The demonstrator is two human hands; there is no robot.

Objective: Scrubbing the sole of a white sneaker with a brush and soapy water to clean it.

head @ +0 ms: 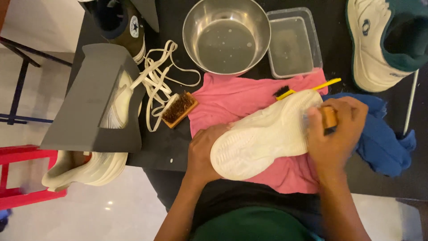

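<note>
A white shoe (pixel 263 136) lies sole-up on a pink cloth (pixel 232 100) at the table's near edge. My left hand (pixel 206 151) grips the shoe's heel end from the left. My right hand (pixel 334 134) is closed on a small wooden-handled brush (pixel 329 117), pressed against the toe end of the sole. A thin yellow-handled brush (pixel 312 87) with black bristles lies on the cloth just behind the shoe.
A steel bowl (pixel 192 27) of water and a clear plastic tub (pixel 317 44) stand at the back. A wooden brush (pixel 179 109) and white laces (pixel 156 80) lie left. Blue cloth (pixel 383 143) right, white-green sneaker (pixel 370 49) back right, grey cover (pixel 89 102) over another shoe left.
</note>
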